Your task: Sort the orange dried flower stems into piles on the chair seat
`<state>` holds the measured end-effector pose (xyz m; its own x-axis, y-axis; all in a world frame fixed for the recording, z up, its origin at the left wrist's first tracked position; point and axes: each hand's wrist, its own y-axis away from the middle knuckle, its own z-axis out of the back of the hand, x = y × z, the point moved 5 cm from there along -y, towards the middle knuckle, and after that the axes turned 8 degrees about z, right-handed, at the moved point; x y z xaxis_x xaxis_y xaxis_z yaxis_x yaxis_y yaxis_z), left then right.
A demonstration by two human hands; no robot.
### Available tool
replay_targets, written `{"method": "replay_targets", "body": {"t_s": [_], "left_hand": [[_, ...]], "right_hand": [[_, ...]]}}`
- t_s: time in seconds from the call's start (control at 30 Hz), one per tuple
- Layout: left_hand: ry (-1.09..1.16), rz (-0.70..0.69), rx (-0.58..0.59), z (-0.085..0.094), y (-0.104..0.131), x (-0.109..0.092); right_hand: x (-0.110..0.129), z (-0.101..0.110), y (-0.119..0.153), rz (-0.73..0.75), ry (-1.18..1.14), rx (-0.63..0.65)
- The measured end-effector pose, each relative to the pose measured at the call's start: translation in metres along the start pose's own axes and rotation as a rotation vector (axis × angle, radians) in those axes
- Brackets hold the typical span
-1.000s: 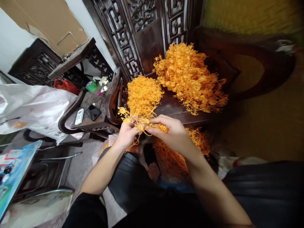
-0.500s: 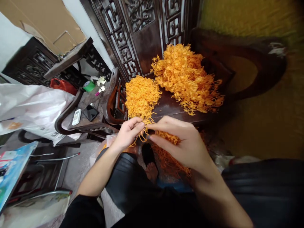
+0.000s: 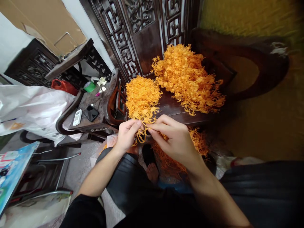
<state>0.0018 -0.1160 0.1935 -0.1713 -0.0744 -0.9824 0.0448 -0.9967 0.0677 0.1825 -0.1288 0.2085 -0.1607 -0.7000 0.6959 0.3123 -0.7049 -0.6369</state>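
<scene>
1. Strands [image 3: 141, 136], orange and thin, are held between the two hands, in front of the bench [image 3: 169, 109]; their upper ends overlap the small pile's near edge in view and loops hang below.
2. Left hand [image 3: 127, 133]: thumb and forefinger pinched together on the strands.
3. Right hand [image 3: 174, 136]: thumb and forefinger closed on the strands at their right side, close to the left fingertips.
4. On the bench lie a small pile [image 3: 142, 93] of short orange pieces and, to its right, a big pile [image 3: 187, 80] of longer, frilly ones.
5. Beneath the right hand, low down, is an orange heap [image 3: 171, 160]; a blue edge [image 3: 174, 186] shows by it, perhaps a container's, though the view there is dim.
6. On the side table [image 3: 83, 98], a phone [image 3: 92, 113] lies beside a white remote-like object [image 3: 77, 117], with green tape [image 3: 90, 87] farther back.
</scene>
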Motion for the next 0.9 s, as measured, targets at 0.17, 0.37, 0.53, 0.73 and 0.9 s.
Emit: {"method": "replay_targets", "body": {"t_s": [0.17, 0.37, 0.53, 0.73, 0.9], "left_hand": [[0.018, -0.014, -0.343, 0.029, -0.014, -0.002], [-0.532, -0.206, -0.209, 0.013, -0.002, -0.018], [-0.580, -0.260, -0.224, 0.000, 0.009, -0.020], [-0.444, -0.227, -0.135, 0.001, 0.006, -0.015], [-0.688, -0.187, -0.379, 0.036, -0.014, -0.013]], "right_hand": [[0.016, 0.009, 0.000, 0.058, -0.235, -0.026], [0.006, 0.008, -0.002, -0.021, -0.087, -0.059], [-0.009, -0.006, -0.001, -0.082, -0.026, -0.064], [-0.008, -0.019, 0.003, -0.066, 0.064, -0.062], [0.023, -0.011, 0.003, 0.034, -0.068, 0.010]]}}
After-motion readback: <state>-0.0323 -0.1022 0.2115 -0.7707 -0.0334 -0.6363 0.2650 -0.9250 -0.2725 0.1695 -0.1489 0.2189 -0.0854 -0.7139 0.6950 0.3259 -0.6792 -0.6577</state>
